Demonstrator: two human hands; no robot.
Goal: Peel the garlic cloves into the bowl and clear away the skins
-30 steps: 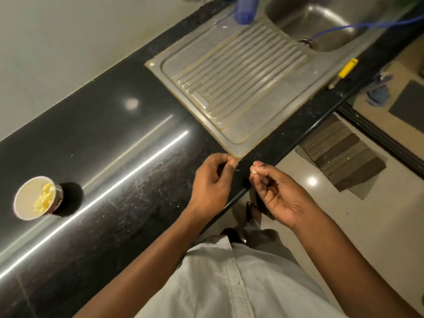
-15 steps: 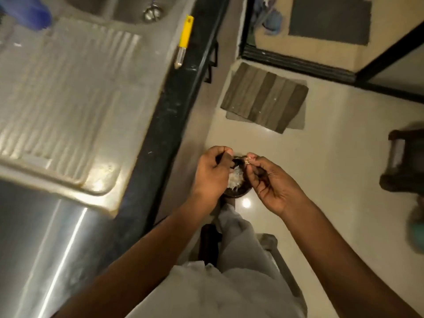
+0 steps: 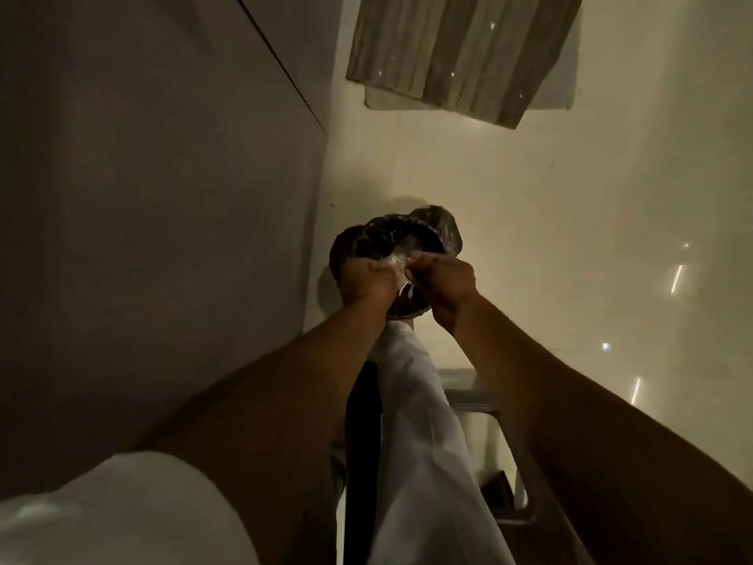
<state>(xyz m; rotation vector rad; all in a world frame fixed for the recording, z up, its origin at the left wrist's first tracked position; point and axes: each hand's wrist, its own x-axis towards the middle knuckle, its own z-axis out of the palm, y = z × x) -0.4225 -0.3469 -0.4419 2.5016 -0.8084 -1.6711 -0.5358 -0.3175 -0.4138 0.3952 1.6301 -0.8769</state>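
Pinching garlic skins (image 3: pixel 393 261), left hand (image 3: pixel 366 285) and right hand (image 3: pixel 446 279), each grip clamped, hover over the lined bin (image 3: pixel 387 232).

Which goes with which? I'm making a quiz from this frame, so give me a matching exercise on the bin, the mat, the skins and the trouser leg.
Things:
1. bin
2. floor mat
3. garlic skins
4. trouser leg

Descriptions:
A. striped, at the top of the view
B. white, pinched between the left hand and the right hand
C. dark-lined, on the floor under both hands
D. pale, between the forearms

Pairs: 1-C, 2-A, 3-B, 4-D
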